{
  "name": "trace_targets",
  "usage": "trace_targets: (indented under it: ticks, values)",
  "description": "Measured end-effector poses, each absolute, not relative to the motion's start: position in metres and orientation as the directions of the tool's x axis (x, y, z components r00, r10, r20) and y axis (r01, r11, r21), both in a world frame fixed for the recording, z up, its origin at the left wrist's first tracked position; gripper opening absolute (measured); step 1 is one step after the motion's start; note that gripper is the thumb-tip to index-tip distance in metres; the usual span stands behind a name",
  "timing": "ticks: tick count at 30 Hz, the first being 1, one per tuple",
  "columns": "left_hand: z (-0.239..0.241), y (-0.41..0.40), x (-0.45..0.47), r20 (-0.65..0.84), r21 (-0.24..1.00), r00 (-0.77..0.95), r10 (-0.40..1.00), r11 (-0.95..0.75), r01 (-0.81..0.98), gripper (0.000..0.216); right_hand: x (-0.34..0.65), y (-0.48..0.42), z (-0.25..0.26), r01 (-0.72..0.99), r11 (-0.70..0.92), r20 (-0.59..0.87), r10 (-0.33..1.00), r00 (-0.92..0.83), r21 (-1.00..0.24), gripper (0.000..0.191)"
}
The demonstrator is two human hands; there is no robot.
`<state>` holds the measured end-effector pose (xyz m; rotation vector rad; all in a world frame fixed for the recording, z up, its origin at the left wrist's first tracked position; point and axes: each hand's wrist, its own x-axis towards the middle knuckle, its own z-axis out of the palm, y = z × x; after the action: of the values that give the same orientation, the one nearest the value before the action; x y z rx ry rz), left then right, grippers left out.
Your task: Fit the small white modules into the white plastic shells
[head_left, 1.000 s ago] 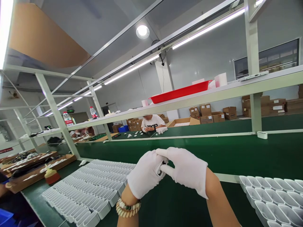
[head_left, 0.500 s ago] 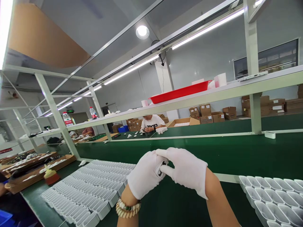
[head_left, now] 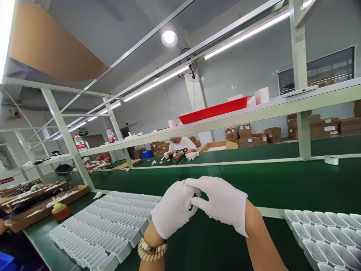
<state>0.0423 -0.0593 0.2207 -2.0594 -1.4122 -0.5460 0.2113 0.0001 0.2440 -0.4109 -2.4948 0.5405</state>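
Note:
Both my hands wear white gloves and meet above the green bench. My left hand (head_left: 172, 209) is curled around a small white part (head_left: 193, 201) with a dark metal spot showing. My right hand (head_left: 221, 203) pinches the same part from the right, its fingers pressed onto it. A bead bracelet (head_left: 152, 250) circles my left wrist. Rows of white plastic shells (head_left: 109, 226) lie on the bench to the left of my hands, and more white shells (head_left: 324, 235) lie to the right.
A green conveyor belt (head_left: 282, 180) runs behind my hands, carrying a single white shell (head_left: 331, 160) at the right. A person in a white shirt (head_left: 180, 146) works across it. A red tray (head_left: 214, 110) sits on the shelf above. Cardboard trays (head_left: 34, 205) stand at the left.
The single white shell on the conveyor has travelled to the right. My hands have stayed where they were, still closed on the small part.

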Motion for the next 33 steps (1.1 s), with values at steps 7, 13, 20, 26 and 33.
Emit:
trace_targets:
  ticks: [7,13,20,26,33]
  values:
    - [0.2195,-0.0586,0.0416,0.606,-0.204,0.340,0.719,-0.273,0.940,0.010,0.2110,0.0031,0.2430,0.179,0.874,0.432,0.390,-0.813,-0.451,0.036]
    - [0.2208,-0.0598,0.0440,0.595,-0.191,0.334,0.731,-0.276,0.942,0.013,0.2120,0.0024,0.2422,0.174,0.872,0.439,0.392,-0.809,-0.457,0.035]
    - [0.2187,-0.0563,0.0406,0.571,-0.181,0.323,0.755,-0.268,0.946,0.014,0.2090,0.0060,0.2412,0.204,0.881,0.410,0.389,-0.825,-0.427,0.042]
    - [0.2183,-0.0567,0.0415,0.548,-0.134,0.307,0.778,-0.281,0.950,0.016,0.2110,0.0051,0.2416,0.189,0.877,0.420,0.389,-0.820,-0.441,0.038]
    - [0.2192,-0.0556,0.0423,0.526,-0.179,0.297,0.797,-0.238,0.955,0.013,0.2095,0.0065,0.2413,0.206,0.888,0.424,0.386,-0.819,-0.411,0.037]
